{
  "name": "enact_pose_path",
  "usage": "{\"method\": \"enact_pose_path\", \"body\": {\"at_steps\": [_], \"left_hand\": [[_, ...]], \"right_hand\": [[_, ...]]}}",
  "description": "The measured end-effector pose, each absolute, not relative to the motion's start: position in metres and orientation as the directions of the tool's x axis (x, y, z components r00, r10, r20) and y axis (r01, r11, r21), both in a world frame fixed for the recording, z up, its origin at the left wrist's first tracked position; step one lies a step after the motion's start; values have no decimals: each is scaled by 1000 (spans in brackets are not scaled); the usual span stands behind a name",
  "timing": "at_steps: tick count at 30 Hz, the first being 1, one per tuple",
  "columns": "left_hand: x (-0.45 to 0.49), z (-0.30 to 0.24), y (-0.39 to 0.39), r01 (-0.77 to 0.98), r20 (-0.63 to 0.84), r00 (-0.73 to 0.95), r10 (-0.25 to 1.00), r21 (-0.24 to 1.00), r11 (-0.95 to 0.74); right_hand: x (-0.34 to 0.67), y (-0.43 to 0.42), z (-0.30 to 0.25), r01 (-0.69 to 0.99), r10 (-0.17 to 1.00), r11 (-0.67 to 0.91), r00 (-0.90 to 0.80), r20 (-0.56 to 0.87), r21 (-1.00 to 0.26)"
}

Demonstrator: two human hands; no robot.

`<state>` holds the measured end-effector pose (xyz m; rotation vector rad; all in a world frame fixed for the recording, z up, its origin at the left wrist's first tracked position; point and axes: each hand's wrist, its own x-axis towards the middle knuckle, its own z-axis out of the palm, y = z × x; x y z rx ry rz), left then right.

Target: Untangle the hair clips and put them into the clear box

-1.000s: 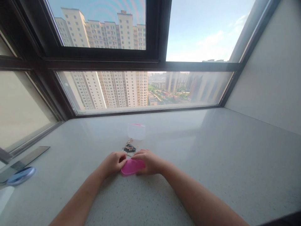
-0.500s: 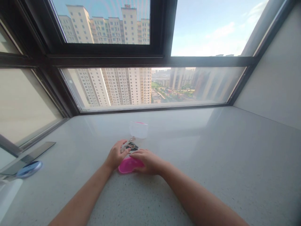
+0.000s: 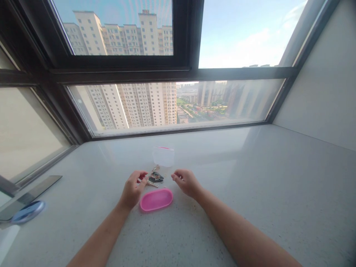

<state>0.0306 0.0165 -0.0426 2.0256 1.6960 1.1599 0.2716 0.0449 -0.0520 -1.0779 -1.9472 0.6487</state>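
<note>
My left hand (image 3: 134,188) is closed, thumb against fingers, at the left of a small pile. From its fingertips a metal key (image 3: 152,184) points right. The pile of dark and metal keys (image 3: 156,177) lies on the pale stone sill, with a small metal piece (image 3: 155,168) behind it. To the right, my right hand (image 3: 187,182) is curled in a pinch, apart from the pile; whatever its fingers hold, if anything, is hidden. An oval pink tray (image 3: 156,200) rests between my forearms, its inside showing nothing.
Behind the pile stands a clear plastic bag (image 3: 163,157) with a pink strip at its top. Far left lie a flat dark panel (image 3: 41,191), a round bluish object (image 3: 28,212) and a white item (image 3: 8,239). Dark-framed windows (image 3: 178,131) border the sill (image 3: 244,178).
My right hand has left the pink tray and moved right and up, uncovering it. My left hand has drawn back slightly left, with a key showing at its fingertips. The view has shifted a little.
</note>
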Motion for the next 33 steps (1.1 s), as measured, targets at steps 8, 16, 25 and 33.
{"method": "enact_pose_path", "body": {"at_steps": [8,16,25,33], "left_hand": [[25,-41,21,720,399,-59,915,652,-237],[29,-36,21,712,385,-51,922,661,-237],[20,-45,30,646,341,-40,939,726,-236],[19,-48,32,624,304,-35,952,751,-217]], "right_hand": [[274,63,-68,394,931,359,-217,294,-846],[267,62,-70,352,938,325,-236,253,-878],[267,64,-69,297,947,296,-213,239,-908],[266,65,-71,276,952,282,-199,232,-919]]}}
